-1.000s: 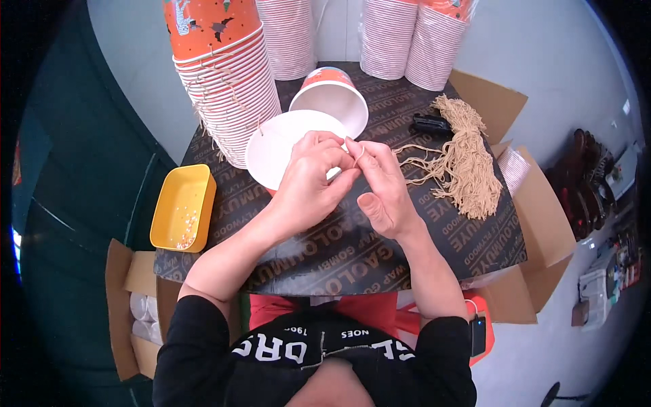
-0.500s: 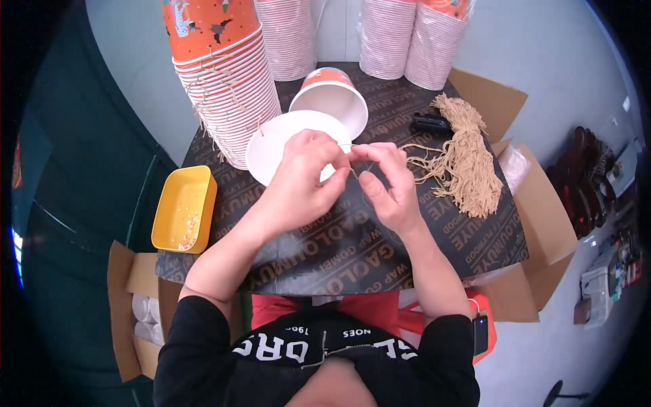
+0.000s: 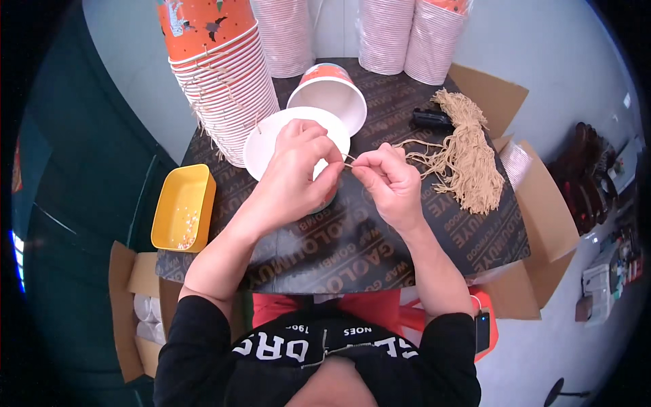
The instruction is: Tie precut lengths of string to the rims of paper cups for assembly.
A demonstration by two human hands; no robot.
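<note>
Yellow tray at table's left edge, specks inside. Tall stack of orange-and-white paper cups leans behind it. Left hand covers a white cup lying mouth-up on the dark table, fingers pinched shut on a thin tan string. Right hand just beside, thumb and forefinger closed on the same string. Bundle of tan strings lies further right, near a small black object
</note>
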